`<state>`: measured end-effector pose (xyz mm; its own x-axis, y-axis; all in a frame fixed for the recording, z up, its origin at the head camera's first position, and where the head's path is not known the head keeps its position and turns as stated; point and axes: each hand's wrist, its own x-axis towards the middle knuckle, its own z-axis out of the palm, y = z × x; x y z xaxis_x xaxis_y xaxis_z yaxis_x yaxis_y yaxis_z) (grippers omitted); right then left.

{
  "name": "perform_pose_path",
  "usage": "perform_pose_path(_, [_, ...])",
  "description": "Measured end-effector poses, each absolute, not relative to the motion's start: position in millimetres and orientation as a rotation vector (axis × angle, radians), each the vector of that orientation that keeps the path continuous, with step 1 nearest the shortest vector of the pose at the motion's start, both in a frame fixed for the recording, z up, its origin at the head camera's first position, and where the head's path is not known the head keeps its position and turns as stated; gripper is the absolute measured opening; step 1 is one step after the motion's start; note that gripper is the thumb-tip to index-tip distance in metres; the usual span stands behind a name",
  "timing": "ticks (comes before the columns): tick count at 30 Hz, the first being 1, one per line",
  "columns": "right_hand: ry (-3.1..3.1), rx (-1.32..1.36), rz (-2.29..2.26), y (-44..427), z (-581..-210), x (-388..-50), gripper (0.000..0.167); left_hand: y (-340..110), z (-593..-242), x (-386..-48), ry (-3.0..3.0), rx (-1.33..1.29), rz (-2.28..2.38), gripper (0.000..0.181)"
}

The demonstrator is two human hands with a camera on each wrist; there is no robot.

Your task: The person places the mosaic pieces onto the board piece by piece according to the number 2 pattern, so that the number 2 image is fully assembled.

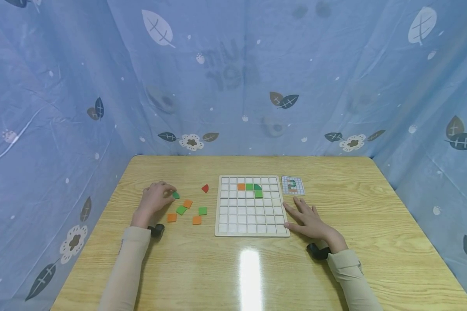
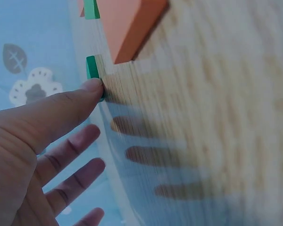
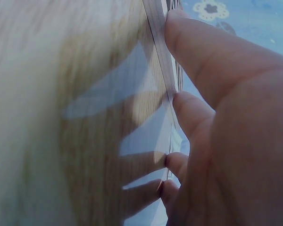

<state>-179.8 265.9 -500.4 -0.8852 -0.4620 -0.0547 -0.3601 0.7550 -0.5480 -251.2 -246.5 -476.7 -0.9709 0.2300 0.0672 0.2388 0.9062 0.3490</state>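
Observation:
At the left of the table, my left hand [image 1: 154,199] pinches a dark green rounded tile [image 1: 176,195] between thumb and index finger. The left wrist view shows the thumb pressed against this green tile [image 2: 92,66], down by the tabletop; the other fingers stay extended. A white gridded board [image 1: 251,219] lies in the middle. On its upper rows sit an orange square [image 1: 241,187], two light green squares [image 1: 258,194] and a dark green rounded tile [image 1: 257,187]. With fingers spread, my right hand [image 1: 309,220] touches the board's right edge and holds nothing.
Loose orange tiles [image 1: 196,220] and green tiles [image 1: 203,211] lie between my left hand and the board, with a red rounded tile [image 1: 205,188] farther back. A small pattern card [image 1: 293,185] lies by the board's upper right corner. Blue curtains [image 1: 233,86] surround the table.

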Motion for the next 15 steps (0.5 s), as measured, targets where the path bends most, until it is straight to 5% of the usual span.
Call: perform_pose_path(15, [2.764,-0.653,-0.807,265.4,-499.3,-179.9,0.067,-247.1,-475.9,-250.2,-3.036,-0.279,-0.567,0.03])
